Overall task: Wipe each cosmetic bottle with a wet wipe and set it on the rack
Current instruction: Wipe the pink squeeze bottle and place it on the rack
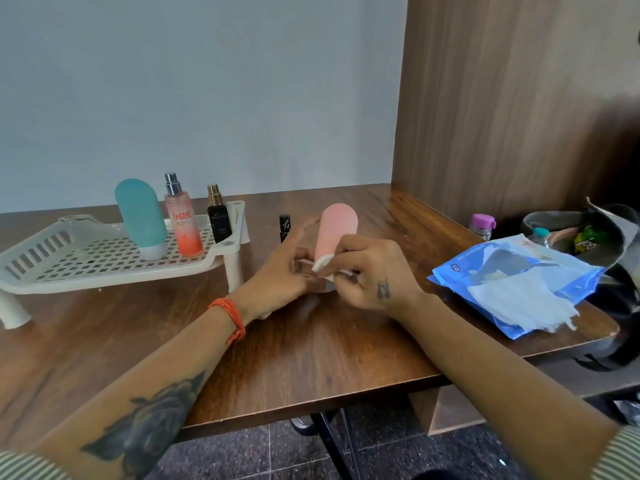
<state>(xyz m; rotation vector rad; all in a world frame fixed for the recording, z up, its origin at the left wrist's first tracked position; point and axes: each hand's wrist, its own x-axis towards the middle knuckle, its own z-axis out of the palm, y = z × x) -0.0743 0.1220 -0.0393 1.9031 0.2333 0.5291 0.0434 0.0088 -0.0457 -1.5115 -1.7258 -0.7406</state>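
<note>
Nearest to me, both forearms reach across the brown worktop point(311, 348) and meet at the pink bottle point(336, 230), which stands upside down on its cap near the middle. The left hand point(280, 275), an orange thread band at its wrist, lies just left of the pink bottle with fingers stretched out and loosely spread, steadying a small clear piece at the bottle's foot; what that piece is I cannot tell. The right hand point(372, 271), just right of the bottle, pinches a folded wet wipe point(323, 262) against its lower end. Right of the pink bottle, well apart, lies the blue wipe pack point(516, 282) with a white sheet pulled out. Just behind and left of the bottle stands a small black tube point(284, 227). Farther left sits the white rack point(90, 258), carrying a teal bottle point(140, 216), an orange spray bottle point(181, 220) and a black perfume bottle point(218, 216).
</note>
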